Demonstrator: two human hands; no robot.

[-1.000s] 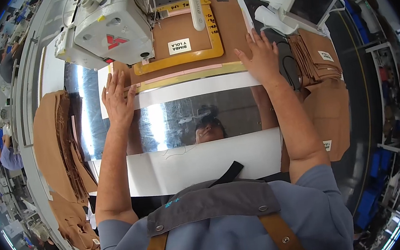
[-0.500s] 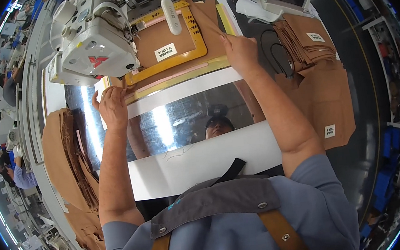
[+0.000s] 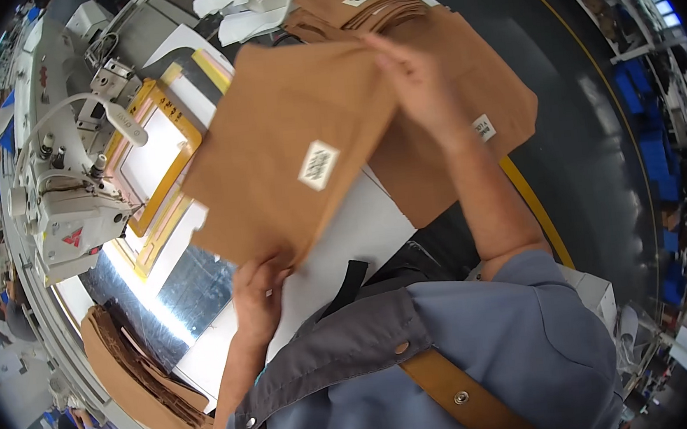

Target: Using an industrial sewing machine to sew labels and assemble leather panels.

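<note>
A brown fabric panel (image 3: 268, 122) with a white printed label (image 3: 318, 166) is lifted off the work surface and held up between my two hands. My left hand (image 3: 257, 299) pinches its lower edge, thumb and fingers closed. Up at the far right corner, my right hand (image 3: 416, 83) grips the same panel and is slightly blurred. To the panel's left lies a yellow clamp frame (image 3: 169, 187), with pale material showing inside it. Beside that frame stands a white sewing machine (image 3: 69, 204).
Brown fabric pieces are stacked (image 3: 340, 4) at the far right, with another labelled brown piece (image 3: 497, 92) nearer me. More brown pieces (image 3: 118, 360) lie at the left. A shiny metal plate (image 3: 141, 304) and a white sheet (image 3: 373, 224) cover the front.
The brown panel has come out of the yellow frame and moved right, held in both hands. My left hand now grips its lower edge. The view has turned rightward.
</note>
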